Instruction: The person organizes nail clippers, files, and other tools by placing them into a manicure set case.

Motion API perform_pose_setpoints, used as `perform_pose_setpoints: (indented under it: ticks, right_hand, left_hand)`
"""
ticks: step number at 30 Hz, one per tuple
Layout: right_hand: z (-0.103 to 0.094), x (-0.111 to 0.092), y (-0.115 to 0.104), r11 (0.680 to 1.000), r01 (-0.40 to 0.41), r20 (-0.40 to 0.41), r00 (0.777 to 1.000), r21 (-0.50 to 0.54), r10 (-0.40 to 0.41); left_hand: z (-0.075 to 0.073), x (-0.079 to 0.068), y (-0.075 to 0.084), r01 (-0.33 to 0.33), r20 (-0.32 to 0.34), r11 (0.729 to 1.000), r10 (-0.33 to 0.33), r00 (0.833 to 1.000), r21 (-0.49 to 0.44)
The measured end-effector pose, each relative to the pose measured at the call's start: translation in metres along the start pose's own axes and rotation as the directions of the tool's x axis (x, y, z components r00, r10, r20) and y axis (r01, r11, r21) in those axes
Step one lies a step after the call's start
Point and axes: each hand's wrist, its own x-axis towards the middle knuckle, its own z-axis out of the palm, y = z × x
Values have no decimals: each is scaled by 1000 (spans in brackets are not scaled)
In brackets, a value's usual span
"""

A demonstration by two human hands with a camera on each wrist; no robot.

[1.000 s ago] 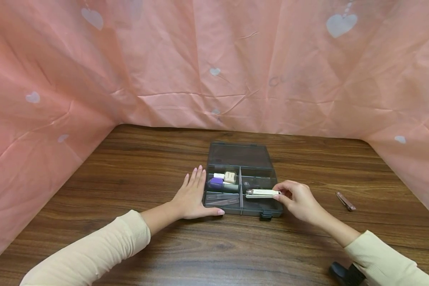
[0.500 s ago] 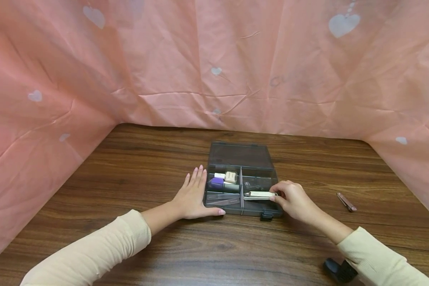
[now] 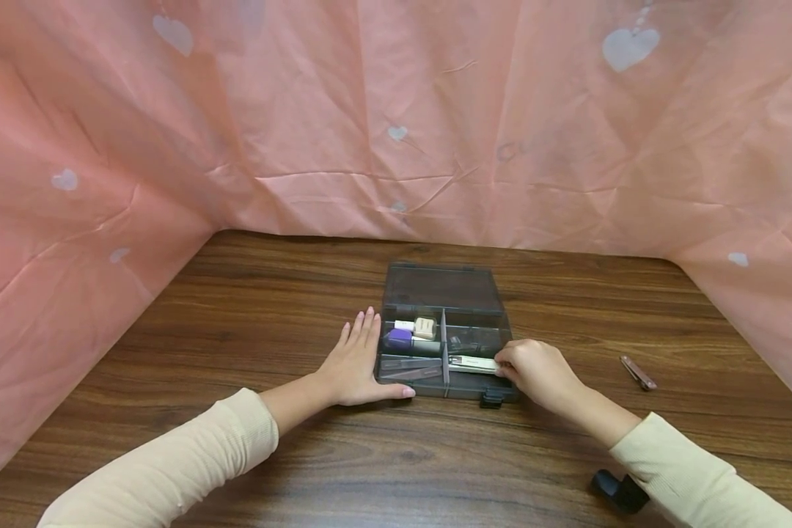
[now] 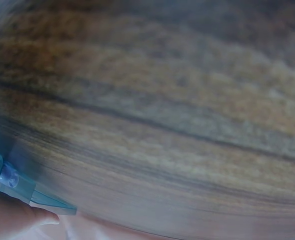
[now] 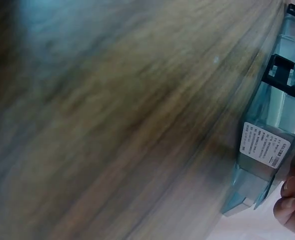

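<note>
A dark see-through divided box (image 3: 465, 392) lies open on the table. My right hand (image 3: 544, 374) reaches over its right wall and pinches the right end of a white nail clipper (image 3: 471, 364), which lies along the front right compartment. In the right wrist view, my fingers (image 5: 290, 202) show at the box's edge. My left hand (image 3: 353, 367) rests with straight fingers along the box's left side, its thumb (image 4: 42, 216) at the front edge. Nail polish bottles (image 3: 425, 328), one with a purple cap, fill the back left compartment. Flat strips (image 3: 412, 369) lie in the front left one.
A pinkish nail clipper (image 3: 638, 372) lies on the wooden table (image 3: 303, 469) to the right of the box. The raised lid (image 3: 444, 286) is at the back. Small dark items (image 3: 465, 343) sit in the back right compartment. A pink curtain (image 3: 396, 110) surrounds the table.
My right hand has moved slightly left and lowered the white nail clipper into the front right compartment. My left hand has stayed in place.
</note>
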Motion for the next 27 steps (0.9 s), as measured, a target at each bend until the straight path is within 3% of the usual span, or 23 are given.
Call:
perform_pose_setpoints:
  ticks: [4, 8, 15, 20, 23, 27]
  right_hand:
    - [0, 2, -2, 1000, -16, 29, 999, -21, 17]
    - [1, 0, -1, 1000, -21, -13, 1000, -21, 21]
    - [2, -7, 12, 980, 24, -142, 990, 197, 4]
    - [-2, -9, 24, 953, 67, -325, 945, 294, 33]
    - [-5, -12, 29, 952, 18, -393, 913, 305, 109]
    - [-5, -19, 36, 949, -57, -424, 885, 311, 192]
  left_hand:
    - [-1, -1, 0, -6, -7, 1000, 6, 1000, -3]
    - [0, -1, 0, -10, -7, 1000, 10, 1000, -13]
    - [2, 1, 0, -17, -15, 1000, 16, 1000, -14]
    - [1, 1, -1, -16, -15, 1000, 16, 1000, -10]
    - [-1, 0, -1, -13, -13, 1000, 13, 1000, -6]
    - [-1, 0, -1, -10, -9, 1000, 10, 1000, -1]
